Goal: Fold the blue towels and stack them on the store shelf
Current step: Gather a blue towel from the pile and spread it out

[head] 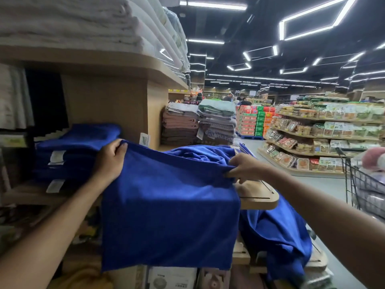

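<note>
A blue towel [170,215] hangs in front of me, folded over, its top edge stretched between both hands. My left hand [110,159] grips the top left corner. My right hand [243,167] pinches the top right corner. To the left, a stack of folded blue towels [77,149] with white labels sits on the wooden shelf [31,195]. More loose blue towels [277,232] lie rumpled over the shelf's rounded end and hang down at the right.
White folded towels [83,24] fill the upper shelf. Brown and grey towel stacks [200,124] stand farther along. A wire shopping cart [366,184] stands at the right. Packaged food shelves [323,134] line the aisle's far side; people stand in the distance.
</note>
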Available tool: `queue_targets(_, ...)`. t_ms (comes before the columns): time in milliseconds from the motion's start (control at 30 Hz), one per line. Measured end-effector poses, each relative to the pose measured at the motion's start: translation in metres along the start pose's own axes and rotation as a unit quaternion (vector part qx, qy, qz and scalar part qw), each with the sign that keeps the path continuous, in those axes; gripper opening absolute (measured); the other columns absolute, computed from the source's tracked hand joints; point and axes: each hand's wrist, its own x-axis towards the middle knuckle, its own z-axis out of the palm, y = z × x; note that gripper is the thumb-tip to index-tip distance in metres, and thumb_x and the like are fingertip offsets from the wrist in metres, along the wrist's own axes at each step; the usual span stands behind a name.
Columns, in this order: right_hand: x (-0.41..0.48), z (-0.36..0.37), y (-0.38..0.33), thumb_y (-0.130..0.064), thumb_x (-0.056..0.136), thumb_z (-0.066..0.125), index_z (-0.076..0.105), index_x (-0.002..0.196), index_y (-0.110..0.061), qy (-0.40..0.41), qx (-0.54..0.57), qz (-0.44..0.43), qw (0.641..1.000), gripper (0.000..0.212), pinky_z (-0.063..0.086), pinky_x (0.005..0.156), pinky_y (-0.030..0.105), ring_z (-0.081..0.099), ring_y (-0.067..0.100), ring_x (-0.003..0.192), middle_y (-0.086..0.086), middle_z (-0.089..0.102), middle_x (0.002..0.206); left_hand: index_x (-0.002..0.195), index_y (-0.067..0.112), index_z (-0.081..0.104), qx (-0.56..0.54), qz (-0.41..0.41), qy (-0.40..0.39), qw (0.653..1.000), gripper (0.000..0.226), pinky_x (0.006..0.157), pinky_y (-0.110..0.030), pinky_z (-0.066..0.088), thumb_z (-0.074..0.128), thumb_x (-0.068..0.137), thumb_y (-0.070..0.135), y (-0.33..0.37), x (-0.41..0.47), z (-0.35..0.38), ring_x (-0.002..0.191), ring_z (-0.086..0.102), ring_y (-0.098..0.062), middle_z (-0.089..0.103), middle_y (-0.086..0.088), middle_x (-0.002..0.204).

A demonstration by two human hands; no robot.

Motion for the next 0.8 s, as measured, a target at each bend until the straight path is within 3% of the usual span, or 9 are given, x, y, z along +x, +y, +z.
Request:
queue_targets(67, 0.0, 0.006, 0.006, -0.008, 0.085, 0.073, 0.065, 0.084, -0.005, -0.013, 0.133, 0.034, 0.99, 0.009, 0.055, 0.053, 0.029, 0.066, 0.017, 0.06, 0.01, 0.067, 0.071, 0.089, 0.014, 0.062, 0.003, -0.005, 0.003, 1.0, 0.018, 0.071, -0.035, 0.042, 0.051, 0.104, 0.016, -0.005, 0.0, 0.004, 0.079, 0.059, -0.028, 0.064, -0.011, 0.081)
queue_targets(133, 0.0, 0.007, 0.01, -0.005, 0.086, 0.073, 0.062, 0.092, -0.007, -0.036, 0.249, 0.059, 0.966, 0.012, 0.053, 0.052, 0.027, 0.064, 0.016, 0.06, 0.01, 0.065, 0.073, 0.091, 0.008, 0.063, 0.003, -0.002, 0.011, 1.0, 0.019, 0.073, -0.037, 0.043, 0.051, 0.103, 0.016, -0.006, 0.001, 0.008, 0.079, 0.059, -0.027, 0.065, -0.014, 0.082)
queue_targets(267, 0.0, 0.002, 0.017, -0.004, 0.087, 0.076, 0.068, 0.109, -0.002, -0.07, 0.337, 0.114, 0.932, 0.024, 0.058, 0.074, 0.03, 0.068, 0.021, 0.087, 0.016, 0.071, 0.101, 0.089, 0.025, 0.058, 0.0, 0.016, 0.022, 1.0, 0.019, 0.07, -0.022, 0.044, 0.05, 0.104, 0.019, 0.0, 0.0, 0.005, 0.076, 0.058, -0.012, 0.063, 0.002, 0.079)
queue_targets(367, -0.002, 0.005, 0.019, -0.013, 0.084, 0.08, 0.073, 0.106, -0.012, -0.055, 0.191, 0.08, 0.977, 0.023, 0.053, 0.062, 0.023, 0.064, 0.017, 0.081, 0.005, 0.067, 0.09, 0.088, 0.038, 0.058, -0.011, 0.033, 0.016, 0.999, 0.027, 0.069, -0.003, 0.04, 0.048, 0.105, 0.02, 0.006, -0.006, 0.0, 0.077, 0.059, 0.009, 0.063, 0.018, 0.085)
queue_targets(433, -0.003, 0.011, 0.016, -0.019, 0.082, 0.08, 0.072, 0.086, -0.014, -0.044, 0.078, 0.046, 0.995, 0.01, 0.044, 0.055, 0.023, 0.056, 0.014, 0.068, -0.001, 0.061, 0.073, 0.088, 0.038, 0.06, -0.01, 0.038, -0.001, 0.999, 0.027, 0.069, -0.004, 0.04, 0.048, 0.104, 0.019, 0.006, -0.01, 0.0, 0.077, 0.058, 0.005, 0.064, 0.016, 0.086)
queue_targets(500, -0.001, 0.016, 0.009, -0.024, 0.08, 0.077, 0.069, 0.081, -0.014, -0.026, 0.012, 0.042, 0.999, 0.013, 0.041, 0.058, 0.025, 0.054, 0.014, 0.068, -0.001, 0.062, 0.073, 0.09, 0.031, 0.062, 0.011, 0.032, -0.018, 0.999, 0.023, 0.07, -0.013, 0.044, 0.05, 0.103, 0.017, 0.002, -0.012, 0.001, 0.078, 0.058, -0.005, 0.065, 0.009, 0.082)
queue_targets(567, 0.002, 0.018, 0.003, -0.028, 0.08, 0.074, 0.07, 0.094, -0.015, -0.02, 0.0, 0.064, 0.998, 0.02, 0.044, 0.066, 0.028, 0.058, 0.014, 0.074, 0.0, 0.066, 0.084, 0.091, 0.022, 0.064, 0.025, 0.011, -0.026, 0.999, 0.019, 0.069, -0.028, 0.043, 0.051, 0.103, 0.016, -0.002, -0.012, 0.002, 0.08, 0.059, -0.015, 0.065, 0.003, 0.082)
queue_targets(633, 0.002, 0.019, -0.002, -0.028, 0.081, 0.074, 0.072, 0.101, -0.017, -0.019, 0.047, 0.092, 0.994, 0.023, 0.048, 0.07, 0.028, 0.062, 0.015, 0.077, 0.0, 0.068, 0.088, 0.091, 0.019, 0.063, 0.026, -0.004, -0.026, 0.999, 0.018, 0.068, -0.032, 0.041, 0.05, 0.103, 0.017, -0.005, -0.012, 0.001, 0.078, 0.059, -0.018, 0.064, 0.001, 0.081)
queue_targets(800, 0.003, 0.023, 0.001, -0.022, 0.082, 0.077, 0.068, 0.084, -0.011, 0.005, 0.055, 0.074, 0.996, 0.014, 0.041, 0.055, 0.024, 0.054, 0.015, 0.062, 0.002, 0.061, 0.071, 0.086, 0.018, 0.061, 0.01, -0.028, -0.01, 0.999, 0.021, 0.062, -0.031, 0.042, 0.049, 0.104, 0.019, -0.004, -0.014, -0.006, 0.068, 0.055, -0.017, 0.062, -0.001, 0.073)
